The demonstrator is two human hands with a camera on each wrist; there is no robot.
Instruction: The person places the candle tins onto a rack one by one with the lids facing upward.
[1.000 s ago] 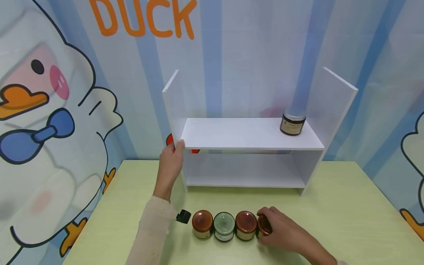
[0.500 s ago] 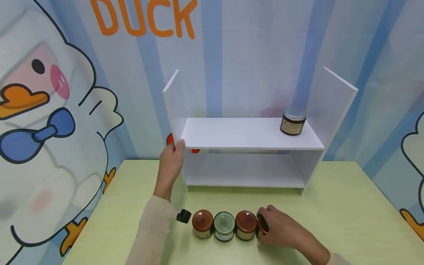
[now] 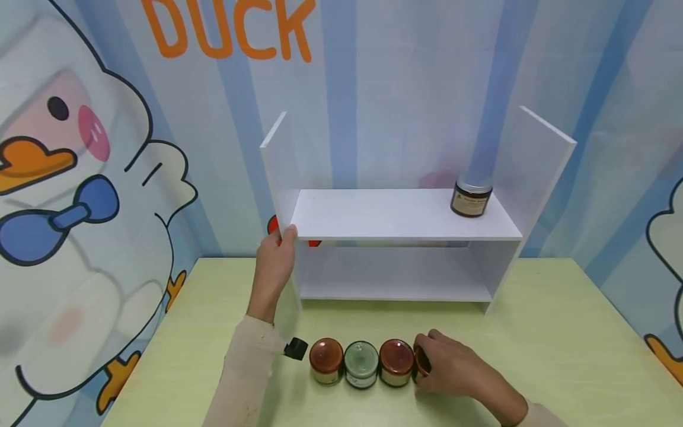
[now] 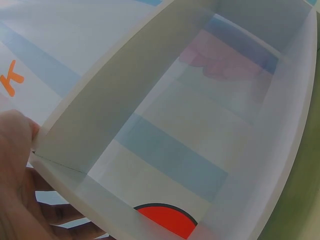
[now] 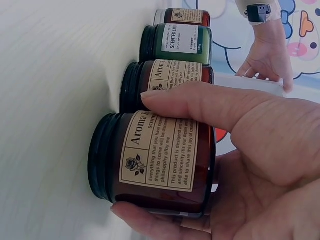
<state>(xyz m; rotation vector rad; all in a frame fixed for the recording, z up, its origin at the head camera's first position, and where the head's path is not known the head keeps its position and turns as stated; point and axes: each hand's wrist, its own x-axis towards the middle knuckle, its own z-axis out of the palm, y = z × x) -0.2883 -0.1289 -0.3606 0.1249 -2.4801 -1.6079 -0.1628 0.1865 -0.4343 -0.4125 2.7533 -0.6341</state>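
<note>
OK so, going by the white shelf [image 3: 373, 214]: we've got a row of four jars on the bench [image 3: 555, 367] out in front of it, well apart from its front edge. The one that matters is the brown jar [image 5: 155, 160] at the row's right end, a bit right of the shelf's middle. Our right hand [image 3: 452, 366] has it; the grip is wrapped round the sides, definitely pinching that jar, not hanging spread.

Key relation, we'd say: the jar sits right inside that grip, axis upright, apparently lid-down on the bench, and the shelf's boards are straight behind it, the top one higher up. Right hand's obviously nearer, since our left hand [image 3: 275, 258] is up at the shelf's left panel, thumb at the front edge, fingers outside, pinching the panel.

Heading toward the shelf's left side, the row goes red jar [image 3: 396, 360], green jar [image 3: 361, 362], amber jar [image 3: 326, 359]. There's also a dark jar [image 3: 470, 201] on the shelf's top board, near its right panel.
</note>
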